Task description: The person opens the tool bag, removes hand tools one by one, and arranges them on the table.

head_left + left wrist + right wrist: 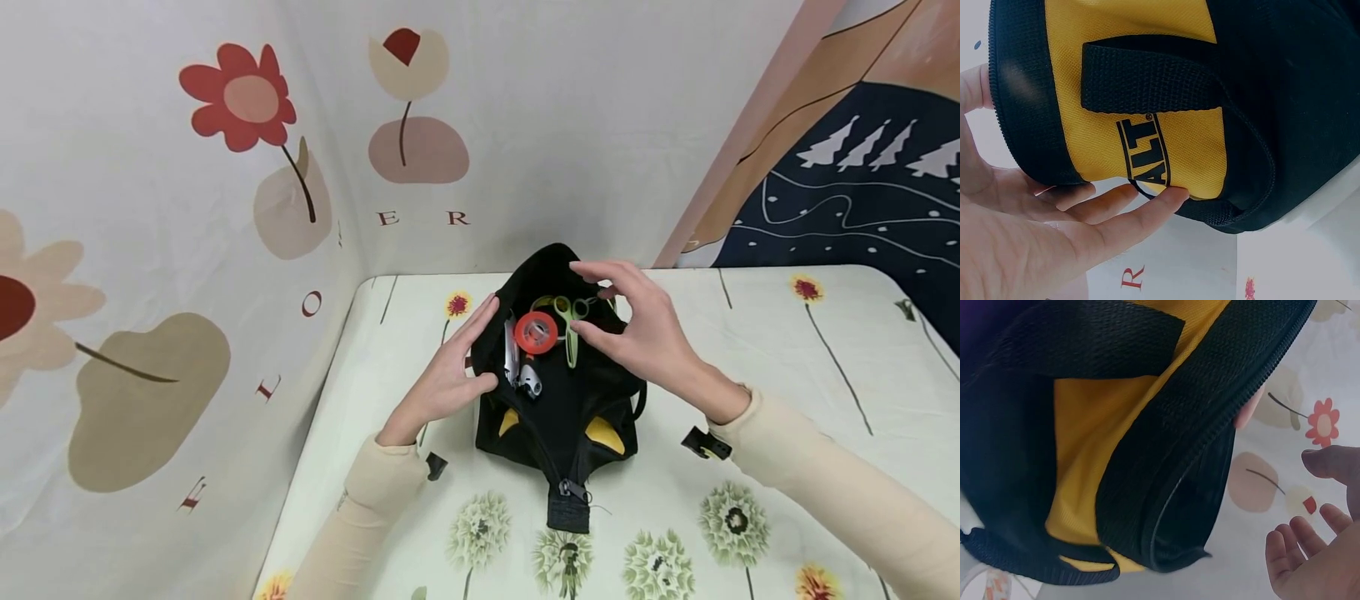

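A black and yellow zippered tool bag [551, 425] stands on the table with its mouth spread wide. My left hand [446, 375] rests against its left side, fingers extended; in the left wrist view the fingertips touch the yellow panel [1200, 147]. Over the right rim hovers my right hand [648, 325], fingers loosely bent and holding nothing; the right wrist view shows it apart from the bag. Inside the bag lie a red tape roll [521, 333], light green scissors [572, 348] and silver-grey tools [512, 350] whose kind is unclear. Deeper contents are hidden.
The table [765, 367] has a white cloth printed with flowers. Printed fabric walls [525, 100] rise behind the table and at the left. A zipper tab [568, 510] points from the bag toward me, and a black strap [1147, 75] shows on its left side.
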`<state>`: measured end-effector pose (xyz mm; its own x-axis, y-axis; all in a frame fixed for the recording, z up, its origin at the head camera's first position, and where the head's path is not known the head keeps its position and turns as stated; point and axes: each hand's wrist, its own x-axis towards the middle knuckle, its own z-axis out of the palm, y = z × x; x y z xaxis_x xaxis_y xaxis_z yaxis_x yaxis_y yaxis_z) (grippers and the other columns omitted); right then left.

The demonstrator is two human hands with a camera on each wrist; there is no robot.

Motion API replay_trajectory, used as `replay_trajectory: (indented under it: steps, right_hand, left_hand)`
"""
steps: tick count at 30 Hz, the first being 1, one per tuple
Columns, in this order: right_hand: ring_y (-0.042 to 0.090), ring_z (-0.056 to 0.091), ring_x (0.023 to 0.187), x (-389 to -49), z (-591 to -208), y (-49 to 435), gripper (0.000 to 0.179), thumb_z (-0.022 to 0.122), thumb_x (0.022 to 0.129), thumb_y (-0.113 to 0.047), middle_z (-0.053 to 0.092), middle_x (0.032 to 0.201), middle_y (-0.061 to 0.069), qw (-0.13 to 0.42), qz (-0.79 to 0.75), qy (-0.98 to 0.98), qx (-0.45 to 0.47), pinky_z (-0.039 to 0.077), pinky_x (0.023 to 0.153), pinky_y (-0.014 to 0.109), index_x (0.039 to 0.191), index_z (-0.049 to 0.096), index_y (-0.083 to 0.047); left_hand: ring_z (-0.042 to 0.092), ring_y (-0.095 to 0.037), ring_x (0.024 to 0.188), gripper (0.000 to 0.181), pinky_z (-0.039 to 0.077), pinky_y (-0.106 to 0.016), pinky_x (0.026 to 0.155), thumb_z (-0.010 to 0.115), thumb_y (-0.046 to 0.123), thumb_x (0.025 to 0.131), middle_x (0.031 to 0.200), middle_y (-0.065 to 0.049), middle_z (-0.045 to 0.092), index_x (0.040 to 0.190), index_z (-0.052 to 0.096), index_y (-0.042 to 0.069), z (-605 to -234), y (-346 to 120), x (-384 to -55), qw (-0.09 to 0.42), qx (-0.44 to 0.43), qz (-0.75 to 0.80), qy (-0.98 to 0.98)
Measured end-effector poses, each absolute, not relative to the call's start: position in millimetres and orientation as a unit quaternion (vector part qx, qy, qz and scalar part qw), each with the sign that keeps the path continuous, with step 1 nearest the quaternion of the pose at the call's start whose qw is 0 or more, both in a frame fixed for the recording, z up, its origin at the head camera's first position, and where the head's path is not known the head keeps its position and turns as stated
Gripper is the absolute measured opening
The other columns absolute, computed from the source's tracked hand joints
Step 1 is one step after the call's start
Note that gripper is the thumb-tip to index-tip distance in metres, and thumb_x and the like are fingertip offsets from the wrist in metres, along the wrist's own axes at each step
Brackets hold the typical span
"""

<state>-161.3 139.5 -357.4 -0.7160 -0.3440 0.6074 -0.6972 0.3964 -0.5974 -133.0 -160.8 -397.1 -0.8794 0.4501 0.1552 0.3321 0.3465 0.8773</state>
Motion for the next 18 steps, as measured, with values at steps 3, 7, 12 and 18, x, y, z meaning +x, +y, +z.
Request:
replay_trajectory:
  steps: [3, 7, 12, 18]
  right_hand:
    - [0.032, 0.064, 0.126, -163, -356, 134, 0.073, 0.090, 0.083, 0.008, 0.070, 0.141, 0.016, 0.195, 0.444, -0.811, 0.328, 0.050, 0.100, 0.025, 0.151, 0.066, -0.003]
    - [0.034, 0.065, 0.123, -166, -355, 130, 0.072, 0.090, 0.084, 0.008, 0.070, 0.140, 0.016, 0.195, 0.440, -0.810, 0.335, 0.052, 0.099, 0.028, 0.151, 0.066, -0.002]
    - [0.036, 0.066, 0.123, -167, -360, 126, 0.072, 0.091, 0.084, 0.008, 0.070, 0.139, 0.017, 0.181, 0.438, -0.814, 0.336, 0.055, 0.098, 0.036, 0.151, 0.065, -0.002]
    - [0.032, 0.066, 0.126, -169, -365, 120, 0.072, 0.091, 0.084, 0.007, 0.070, 0.140, 0.016, 0.168, 0.442, -0.815, 0.336, 0.057, 0.099, 0.040, 0.151, 0.065, -0.002]
  left_hand:
    - [0.013, -0.028, 0.171, 0.098, 0.032, -0.069, 0.127, 0.059, 0.000, 0.089, 0.187, -0.004, 0.013, 0.178, 0.022, 0.010, -395, -160, -134, 0.057, 0.242, 0.519, 0.818]
    - [0.014, -0.028, 0.171, 0.098, 0.035, -0.070, 0.124, 0.059, 0.000, 0.089, 0.187, -0.005, 0.013, 0.179, 0.021, 0.011, -394, -159, -136, 0.055, 0.244, 0.515, 0.820]
    - [0.014, -0.028, 0.171, 0.098, 0.035, -0.068, 0.125, 0.060, -0.001, 0.089, 0.187, -0.004, 0.014, 0.179, 0.021, 0.012, -396, -160, -136, 0.058, 0.239, 0.509, 0.825]
    - [0.016, -0.031, 0.170, 0.098, 0.039, -0.071, 0.121, 0.060, -0.003, 0.090, 0.187, -0.003, 0.013, 0.179, 0.022, 0.012, -396, -161, -131, 0.061, 0.237, 0.516, 0.821]
